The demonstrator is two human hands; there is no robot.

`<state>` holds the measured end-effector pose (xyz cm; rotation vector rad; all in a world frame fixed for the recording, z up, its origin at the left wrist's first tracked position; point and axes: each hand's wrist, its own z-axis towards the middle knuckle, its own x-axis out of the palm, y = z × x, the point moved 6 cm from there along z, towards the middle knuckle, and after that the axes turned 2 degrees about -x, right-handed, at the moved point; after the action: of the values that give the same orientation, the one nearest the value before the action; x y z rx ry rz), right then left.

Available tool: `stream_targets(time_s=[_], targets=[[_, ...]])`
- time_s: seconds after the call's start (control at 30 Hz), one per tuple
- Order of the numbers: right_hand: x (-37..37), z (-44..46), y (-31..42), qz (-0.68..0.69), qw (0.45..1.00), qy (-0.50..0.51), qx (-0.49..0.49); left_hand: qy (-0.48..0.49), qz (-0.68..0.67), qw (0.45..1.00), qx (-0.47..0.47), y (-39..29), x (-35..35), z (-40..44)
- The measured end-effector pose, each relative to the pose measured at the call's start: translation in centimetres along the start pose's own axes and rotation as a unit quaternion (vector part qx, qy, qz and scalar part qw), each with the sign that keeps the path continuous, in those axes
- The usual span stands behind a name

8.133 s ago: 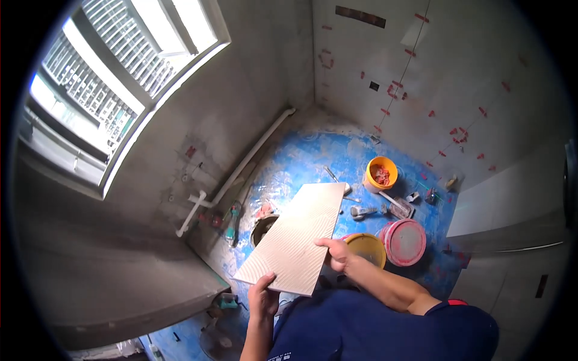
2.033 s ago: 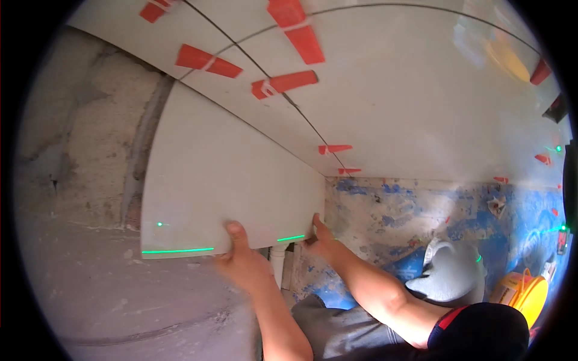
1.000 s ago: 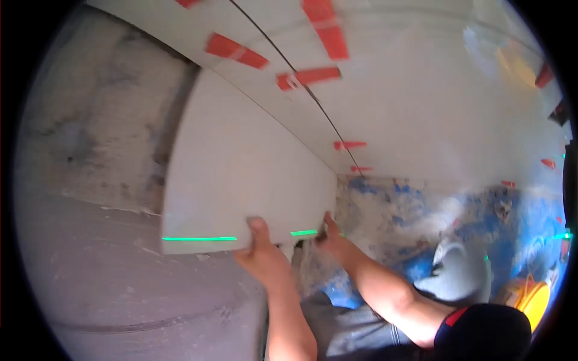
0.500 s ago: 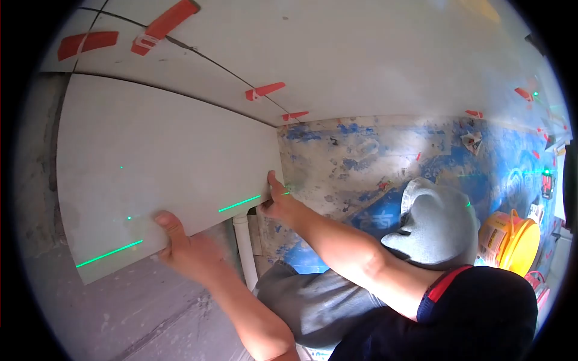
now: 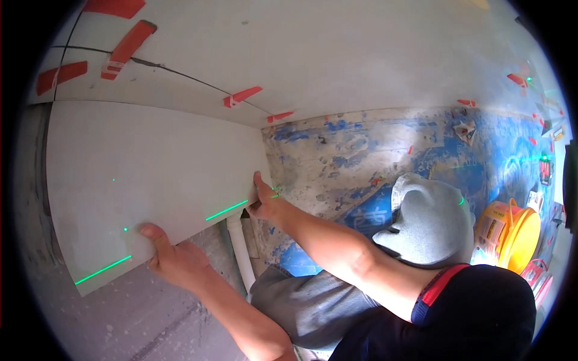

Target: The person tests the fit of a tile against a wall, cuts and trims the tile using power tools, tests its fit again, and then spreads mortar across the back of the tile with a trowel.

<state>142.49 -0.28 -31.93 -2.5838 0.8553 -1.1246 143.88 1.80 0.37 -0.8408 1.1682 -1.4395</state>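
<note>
A large pale tile [image 5: 150, 162] stands against the wall at the left, its upper edge along the tiles above. My left hand [image 5: 177, 259] grips its lower edge, thumb on the face and fingers hidden behind. At the lower right corner, my right hand [image 5: 265, 198] holds the edge the same way. Green laser lines cross the tile near its bottom edge, with two green dots on its face. Red wedges [image 5: 127, 49] sit in the joints of the tiles above. Just below the tile, between my hands, is a white pipe [image 5: 241, 253].
A yellow bucket [image 5: 509, 237] stands at the right, with a pink-red bucket [image 5: 537, 278] partly visible behind it. A laser device [image 5: 545, 171] glows green at the far right. The floor [image 5: 343, 156] has worn blue covering. My bent knee [image 5: 430, 222] is in front.
Since the earliest frame, the tile has gone from above the floor, ridged back showing, to the wall. Over the last half second the view has shifted slightly; both hands keep their hold.
</note>
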Motion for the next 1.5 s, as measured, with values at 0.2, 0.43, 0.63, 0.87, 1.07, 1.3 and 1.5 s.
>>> stream_targets(time_s=[0.2, 0.43, 0.63, 0.87, 1.07, 1.3, 1.5], targets=[[0.1, -0.2, -0.1, 0.015, 1.000, -0.015, -0.007, 0.007, -0.007, 1.000, 0.018, 0.0, 0.0, 0.3], [0.2, 1.5, -0.8, 0.064, 0.996, 0.004, -0.061, -0.018, 0.013, 1.000, 0.014, -0.4, 0.0, -0.2], [0.2, 1.7, -0.6, 0.037, 0.997, -0.009, -0.061, -0.023, 0.078, 0.996, -0.038, -0.6, -0.4, -0.3], [0.9, 1.1, -0.5, 0.069, 0.996, 0.031, -0.038, 0.030, 0.188, 0.982, 0.019, -3.3, 0.7, -1.1], [0.2, 0.4, -0.6, 0.077, 0.996, -0.013, -0.039, 0.060, 0.133, 0.989, 0.015, -2.1, 0.1, -0.8], [0.5, 0.2, -0.3, 0.080, 0.996, -0.013, -0.040, 0.079, 0.101, 0.992, 0.022, -1.7, 0.5, -0.9], [0.2, 0.8, -0.3, 0.077, 0.996, 0.008, -0.041, 0.077, 0.075, 0.994, 0.019, -1.4, 0.4, -0.9]])
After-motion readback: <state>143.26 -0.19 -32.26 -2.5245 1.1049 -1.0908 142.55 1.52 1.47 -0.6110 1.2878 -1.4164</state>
